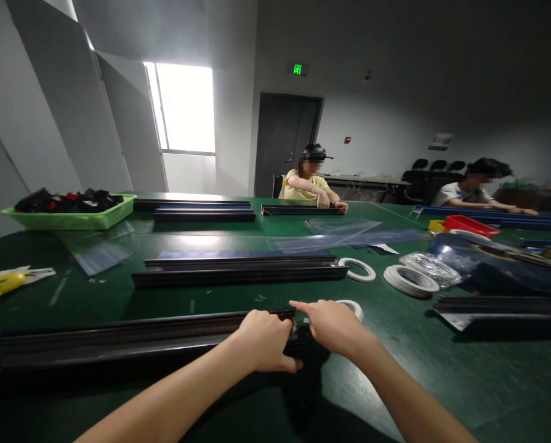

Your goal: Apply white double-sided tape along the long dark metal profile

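A long black channel-shaped profile (118, 347) lies across the near left of the green table. My left hand (266, 341) grips its right end, with the thumb low on the front side and the fingers over the top. At that same end is my right hand (333, 326), its index finger stretched to the profile's top edge and the other fingers curled. A small dark piece shows between the hands, too hidden to make out. Just behind my right hand sits a white tape roll (353, 309), partly covered.
Behind lies another black profile (238, 274) beside a white tape ring (357, 269). Tape rolls (411, 281), a big dark blue roll (501, 264) and a profile (510, 314) are right. A green basket (72, 218) stands back left. Two people sit across the table.
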Available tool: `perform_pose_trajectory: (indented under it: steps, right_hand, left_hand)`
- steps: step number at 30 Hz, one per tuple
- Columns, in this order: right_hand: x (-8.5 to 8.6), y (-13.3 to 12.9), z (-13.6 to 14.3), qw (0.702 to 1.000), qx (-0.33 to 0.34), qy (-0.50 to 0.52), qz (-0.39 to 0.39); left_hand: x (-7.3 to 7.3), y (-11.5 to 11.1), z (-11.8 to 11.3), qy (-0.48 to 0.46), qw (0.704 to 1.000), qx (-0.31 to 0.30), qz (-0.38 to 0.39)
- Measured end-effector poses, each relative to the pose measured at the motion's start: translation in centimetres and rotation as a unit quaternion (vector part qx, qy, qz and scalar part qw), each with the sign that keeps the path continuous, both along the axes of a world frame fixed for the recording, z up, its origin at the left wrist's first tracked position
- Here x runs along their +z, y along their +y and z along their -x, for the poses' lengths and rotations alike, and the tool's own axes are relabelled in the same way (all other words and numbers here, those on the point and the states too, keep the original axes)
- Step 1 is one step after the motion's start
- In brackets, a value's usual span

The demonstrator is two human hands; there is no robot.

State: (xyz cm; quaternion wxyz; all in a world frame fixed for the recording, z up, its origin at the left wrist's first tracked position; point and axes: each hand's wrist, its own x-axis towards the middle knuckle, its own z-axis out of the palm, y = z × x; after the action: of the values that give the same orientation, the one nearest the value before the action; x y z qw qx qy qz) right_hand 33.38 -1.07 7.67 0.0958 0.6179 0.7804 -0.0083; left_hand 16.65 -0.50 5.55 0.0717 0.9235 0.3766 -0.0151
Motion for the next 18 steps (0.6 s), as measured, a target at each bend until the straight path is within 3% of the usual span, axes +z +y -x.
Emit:
perform_pose_trajectory:
  steps: [12,18]
  right_hand:
    - [-0.3,1.1,0.1,0.996,-0.042,-0.012,-0.074]
    - [-0.1,1.0,0.8,0.986,-0.014,0.116,-0.116]
  left_hand:
    - [-0.9,0.0,0.1,-0.025,0.999,-0.007,-0.033]
    - [-0.8,-0.2,0.4,-0.023,0.999,0.007,-0.025]
